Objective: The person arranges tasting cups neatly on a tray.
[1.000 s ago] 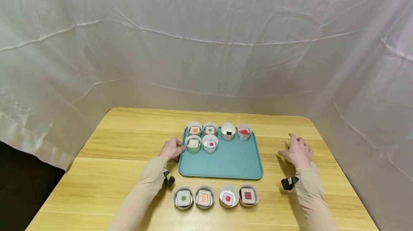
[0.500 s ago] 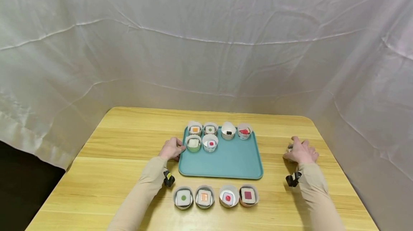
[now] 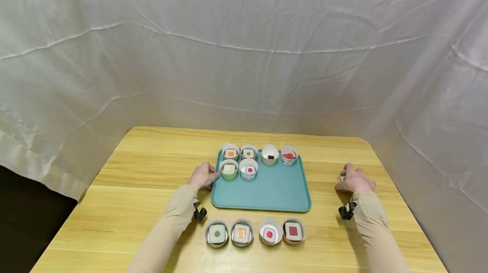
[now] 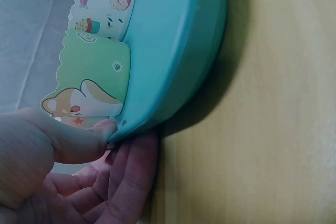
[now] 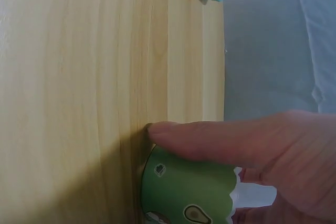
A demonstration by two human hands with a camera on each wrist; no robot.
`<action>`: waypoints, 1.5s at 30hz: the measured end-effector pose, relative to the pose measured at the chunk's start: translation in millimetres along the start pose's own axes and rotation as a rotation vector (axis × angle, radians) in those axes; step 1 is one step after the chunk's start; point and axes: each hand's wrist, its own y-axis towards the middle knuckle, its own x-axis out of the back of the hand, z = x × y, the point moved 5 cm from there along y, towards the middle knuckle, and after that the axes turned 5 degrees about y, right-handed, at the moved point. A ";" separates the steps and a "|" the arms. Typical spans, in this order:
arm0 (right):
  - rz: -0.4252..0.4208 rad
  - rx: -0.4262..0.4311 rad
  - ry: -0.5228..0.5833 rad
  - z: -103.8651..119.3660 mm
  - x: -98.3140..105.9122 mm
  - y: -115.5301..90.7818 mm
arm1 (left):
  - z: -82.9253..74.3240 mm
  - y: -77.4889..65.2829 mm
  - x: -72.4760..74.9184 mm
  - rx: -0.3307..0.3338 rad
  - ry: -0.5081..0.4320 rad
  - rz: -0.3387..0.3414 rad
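Note:
My left hand [image 3: 203,175] pinches the left rim of a teal tray [image 3: 263,192], thumb above and fingers below. Several paper baking cups stand along the tray's back; a green one [image 4: 100,72] is close to my left thumb. Each holds a small piece, such as the white square with an orange centre [image 3: 230,153]. Right of the tray, my right hand [image 3: 356,180] holds another green paper cup [image 5: 191,184] with an avocado print, standing on the table. The thumb lies along its side. My hand hides most of this cup and what is in it.
In front of the tray, a row of paper cups holds white squares: one with a green dot [image 3: 217,234], one orange [image 3: 241,233], one red [image 3: 269,235], one dark red [image 3: 293,231]. A pale curtain [image 3: 244,74] hangs around the wooden table [image 3: 145,167].
My right hand has moved a little to the right and down, and its fingers have closed round the green paper cup. The left hand and the tray stay put.

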 end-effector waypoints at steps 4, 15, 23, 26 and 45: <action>0.013 0.001 0.000 -1.7 0.8 1.1 | 0.5 0.1 -0.1 -0.003 -0.011 -0.004; 0.038 -0.015 0.015 -8.2 -0.4 4.1 | 1.0 -0.4 -0.6 -0.005 -0.020 -0.004; 0.038 -0.004 0.026 -9.5 -1.4 3.3 | 2.5 0.8 -1.7 -0.009 -0.011 -0.007; 0.026 0.005 0.034 -10.4 -1.8 2.9 | 3.0 1.1 -1.9 -0.007 -0.009 -0.008; -0.196 0.059 0.105 -14.4 1.7 5.4 | 3.0 2.0 -2.1 -0.003 -0.026 -0.003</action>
